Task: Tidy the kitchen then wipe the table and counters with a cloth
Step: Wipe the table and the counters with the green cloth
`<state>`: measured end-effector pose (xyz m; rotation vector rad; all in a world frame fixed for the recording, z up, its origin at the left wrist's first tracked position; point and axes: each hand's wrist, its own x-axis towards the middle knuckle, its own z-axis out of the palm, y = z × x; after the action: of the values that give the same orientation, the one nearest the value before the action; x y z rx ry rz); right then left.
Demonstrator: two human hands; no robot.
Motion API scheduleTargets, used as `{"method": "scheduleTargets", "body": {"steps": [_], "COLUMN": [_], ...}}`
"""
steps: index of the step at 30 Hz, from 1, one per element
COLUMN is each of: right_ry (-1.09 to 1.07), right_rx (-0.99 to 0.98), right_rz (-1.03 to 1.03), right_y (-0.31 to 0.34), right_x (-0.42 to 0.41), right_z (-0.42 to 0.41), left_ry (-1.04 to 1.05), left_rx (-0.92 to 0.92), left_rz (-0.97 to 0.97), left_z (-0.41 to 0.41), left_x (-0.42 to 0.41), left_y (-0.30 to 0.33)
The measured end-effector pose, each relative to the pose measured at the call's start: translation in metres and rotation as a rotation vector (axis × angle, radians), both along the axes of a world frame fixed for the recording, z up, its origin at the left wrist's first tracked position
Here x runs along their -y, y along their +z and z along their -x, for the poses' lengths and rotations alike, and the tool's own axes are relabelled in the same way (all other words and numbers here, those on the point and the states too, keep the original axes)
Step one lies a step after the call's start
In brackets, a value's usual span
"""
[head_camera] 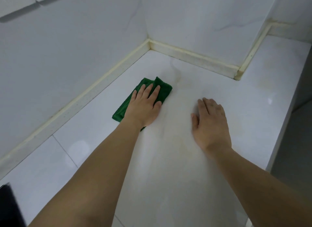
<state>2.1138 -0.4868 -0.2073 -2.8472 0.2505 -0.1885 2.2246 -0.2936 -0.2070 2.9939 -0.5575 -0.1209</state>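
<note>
Far left of our fingers a wall socket [18, 1] sits high on the tiled wall, and a dark object [8, 208], too cropped to identify, juts in at the near edge. Our left hand [143, 106] lies flat on the green cloth [162, 89], fingers straight and spread, because an open palm presses the folded fabric evenly against the counter [261, 95]; the cloth shows beyond the fingertips and to their left, just short of the upstand [81, 95]. Just right of those fingertips a faint yellowish smear [177, 78] runs toward the corner, likely what we are wiping. Further right, our right hand [211, 123] rests open on the bare surface, fingers extended and holding nothing, probably steadying us as we lean in.
</note>
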Motion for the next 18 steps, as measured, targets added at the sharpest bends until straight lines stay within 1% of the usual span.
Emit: {"method": "scheduleTargets", "body": {"steps": [9, 18], "right_ry": [-0.019, -0.065], "right_rx": [-0.069, 0.025], "right_rz": [-0.005, 0.021], "right_y": [-0.003, -0.009], "right_x": [0.003, 0.000], "right_z": [-0.006, -0.009], "left_ry": [-0.032, -0.036], "left_rx": [0.008, 0.005], "left_rz": [-0.011, 0.012], "left_z": [-0.072, -0.121], "left_x": [0.061, 0.099], "left_y": [-0.001, 0.003]}}
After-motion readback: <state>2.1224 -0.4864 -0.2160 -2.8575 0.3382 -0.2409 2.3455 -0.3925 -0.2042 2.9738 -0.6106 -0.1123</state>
